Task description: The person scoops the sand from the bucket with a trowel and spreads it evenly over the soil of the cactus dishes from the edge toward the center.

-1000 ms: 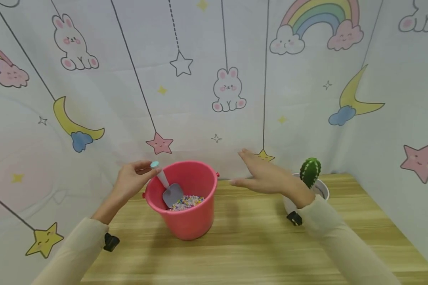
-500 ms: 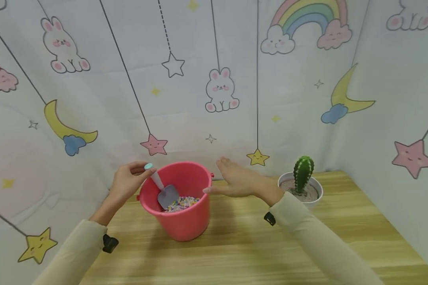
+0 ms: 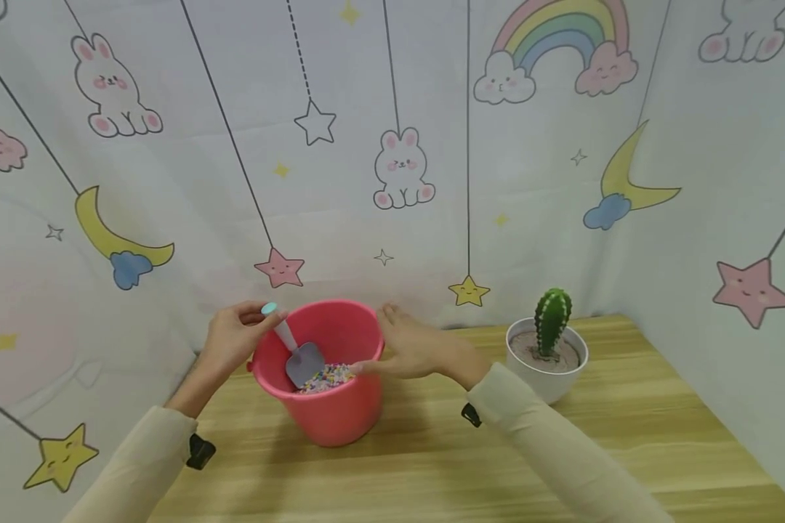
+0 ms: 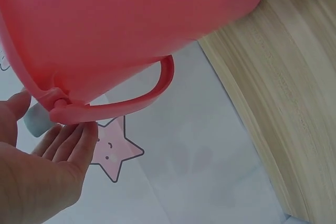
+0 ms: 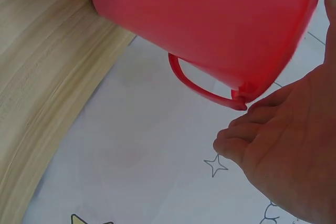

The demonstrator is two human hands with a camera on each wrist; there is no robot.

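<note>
A pink bucket (image 3: pixel 332 414) stands on the wooden table, with small multicoloured beads (image 3: pixel 330 378) inside. Leaning in it is a toy shovel (image 3: pixel 304 363) with a grey blade, white handle and teal end. My left hand (image 3: pixel 235 335) pinches that handle near its top, at the bucket's left rim. In the left wrist view the shovel's teal end (image 4: pixel 39 120) shows between thumb and fingers, beside the bucket's hanging handle (image 4: pixel 126 106). My right hand (image 3: pixel 415 349) is at the right rim, fingers extended along the outside and thumb over the rim; contact is unclear. The right wrist view shows its palm (image 5: pixel 294 140) near the handle's pivot.
A cactus (image 3: pixel 552 323) in a white pot (image 3: pixel 543 385) stands on the table (image 3: pixel 432 472) to the right, beyond my right forearm. A white curtain (image 3: pixel 235 181) printed with rabbits, stars and moons hangs behind and at the sides.
My right hand has moved left, from beside the cactus pot to the bucket's right rim, uncovering the pot. My left hand keeps its pinch on the shovel. The head view has shifted slightly.
</note>
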